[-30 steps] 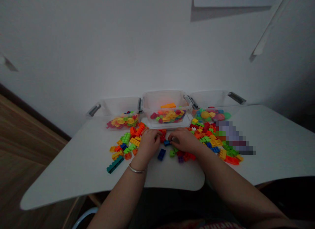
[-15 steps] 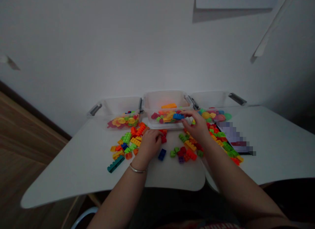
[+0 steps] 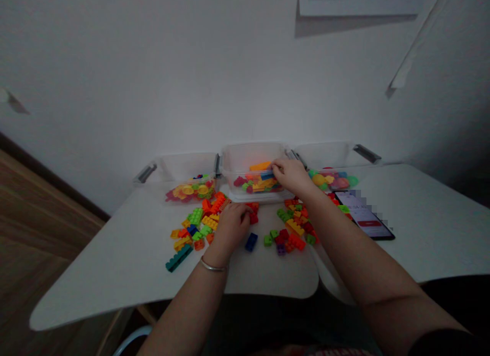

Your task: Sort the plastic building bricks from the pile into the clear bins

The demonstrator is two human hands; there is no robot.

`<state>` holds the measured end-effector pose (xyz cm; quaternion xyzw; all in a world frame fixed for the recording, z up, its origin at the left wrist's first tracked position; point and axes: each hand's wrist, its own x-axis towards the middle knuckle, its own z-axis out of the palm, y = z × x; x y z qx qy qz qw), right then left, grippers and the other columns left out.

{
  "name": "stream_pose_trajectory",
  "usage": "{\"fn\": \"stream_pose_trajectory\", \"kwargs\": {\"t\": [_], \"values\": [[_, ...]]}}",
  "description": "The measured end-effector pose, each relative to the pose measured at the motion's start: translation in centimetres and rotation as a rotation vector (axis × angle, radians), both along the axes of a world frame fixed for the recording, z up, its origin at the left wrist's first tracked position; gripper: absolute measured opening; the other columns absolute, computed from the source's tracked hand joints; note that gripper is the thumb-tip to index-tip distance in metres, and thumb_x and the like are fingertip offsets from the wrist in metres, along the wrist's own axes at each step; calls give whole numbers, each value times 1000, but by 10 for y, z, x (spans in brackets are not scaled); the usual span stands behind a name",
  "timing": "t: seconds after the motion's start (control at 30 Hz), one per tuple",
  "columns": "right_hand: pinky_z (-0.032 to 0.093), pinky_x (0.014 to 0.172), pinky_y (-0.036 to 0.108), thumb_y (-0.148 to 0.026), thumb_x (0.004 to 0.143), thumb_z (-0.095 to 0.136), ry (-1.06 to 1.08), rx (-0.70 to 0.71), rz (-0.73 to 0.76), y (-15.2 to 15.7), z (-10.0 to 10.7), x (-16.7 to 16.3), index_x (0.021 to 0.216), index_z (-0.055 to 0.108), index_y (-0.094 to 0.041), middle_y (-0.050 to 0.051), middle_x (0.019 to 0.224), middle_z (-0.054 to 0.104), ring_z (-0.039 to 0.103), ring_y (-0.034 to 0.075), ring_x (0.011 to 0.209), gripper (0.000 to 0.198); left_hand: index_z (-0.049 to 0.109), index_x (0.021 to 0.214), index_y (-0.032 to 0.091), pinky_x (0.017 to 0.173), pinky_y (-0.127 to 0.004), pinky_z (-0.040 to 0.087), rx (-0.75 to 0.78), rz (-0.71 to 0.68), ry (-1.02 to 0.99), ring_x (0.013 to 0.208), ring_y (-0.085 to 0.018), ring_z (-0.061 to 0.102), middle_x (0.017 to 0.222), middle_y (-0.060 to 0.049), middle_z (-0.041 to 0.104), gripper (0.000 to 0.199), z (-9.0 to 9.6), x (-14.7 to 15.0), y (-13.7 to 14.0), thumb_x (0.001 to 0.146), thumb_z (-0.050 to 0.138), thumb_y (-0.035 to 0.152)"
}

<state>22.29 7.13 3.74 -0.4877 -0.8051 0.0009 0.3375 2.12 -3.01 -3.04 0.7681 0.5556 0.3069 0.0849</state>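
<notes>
My right hand (image 3: 291, 175) reaches over the front rim of the middle clear bin (image 3: 254, 143), fingers pinched. By its fingertips a blue toy brick (image 3: 268, 176) shows through the bin wall, seemingly in the pinch. My left hand (image 3: 233, 221) rests low over the table with fingers curled down beside red bricks (image 3: 253, 213); what its fingertips hold, if anything, is hidden. Just right of that hand lies a dark blue brick (image 3: 251, 242). Loose bricks of several colours spread left (image 3: 195, 218) and right (image 3: 294, 227) of it. An orange piece (image 3: 260, 166) lies inside the middle bin.
A left clear bin (image 3: 187, 159) holds yellow and red pieces; a right one (image 3: 325, 149) holds round coloured pieces. A phone (image 3: 363, 215) lies beyond my right forearm. The white table (image 3: 95, 274) stands against a wall, its rounded front edge near my body.
My right hand has moved forward and left over the bin's rim, bringing the blue brick from the bin's front to inside it. My left hand has stayed nearly still.
</notes>
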Motion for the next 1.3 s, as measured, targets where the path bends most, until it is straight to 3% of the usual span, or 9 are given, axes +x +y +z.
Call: {"fn": "stream_pose_trajectory", "kwargs": {"t": [0.1,0.23,0.47,0.6,0.7,0.83,0.97,1.1,1.3], "values": [[49,82,42,-28,94,44,-161,69,-53,-5,0,0,73,70,-20,8,74,71,64,24,77,34,71,85,19,90,-40,47,-6,-4,5,90,-23,62,91,-6,73,24,1,0,-1,81,49,10],[46,88,43,-32,97,40,-214,58,24,-8,2,3,75,69,-19,9,77,72,64,24,80,39,71,84,20,90,-40,47,-9,-2,1,91,-23,62,92,-5,73,24,1,1,-1,81,49,10],[47,93,41,-29,92,47,171,60,151,-15,-3,14,101,70,-21,7,106,73,64,25,103,26,71,85,19,90,-40,47,-12,-6,12,91,-23,62,91,-6,73,24,0,0,0,81,48,11],[48,90,40,-28,91,46,395,206,102,-33,-15,19,95,69,-21,8,97,73,65,24,97,24,71,84,19,90,-40,48,-13,-6,4,91,-23,62,91,-6,73,24,0,0,-1,81,49,10],[51,82,36,-26,91,47,446,141,146,-43,-26,22,92,69,-20,7,89,74,66,21,87,23,71,87,18,90,-40,48,-11,-1,3,92,-24,62,92,-6,73,23,0,0,0,81,50,11],[51,69,30,-24,89,51,258,-133,297,-48,-46,25,90,70,-20,5,85,73,66,19,78,20,71,92,16,91,-42,48,-8,30,-16,95,-26,62,93,-8,73,24,-4,0,2,83,50,12],[52,84,36,-18,85,60,11,-286,378,-54,-62,20,99,72,-20,7,97,73,66,21,90,19,69,101,14,92,-43,49,-3,63,-30,97,-26,62,97,-11,72,26,-8,0,4,82,51,12],[46,98,41,-15,86,60,-123,-250,454,-64,-70,6,111,71,-22,7,114,71,62,23,108,28,68,102,14,92,-45,50,11,107,-28,98,-27,62,97,-11,71,31,-10,0,6,79,49,8],[45,95,36,-13,90,55,-245,-132,446,-73,-71,-12,114,71,-22,6,114,69,60,22,108,31,68,101,13,94,-43,50,80,81,-33,99,-25,61,98,-11,70,36,-15,-3,9,78,42,4]]}}
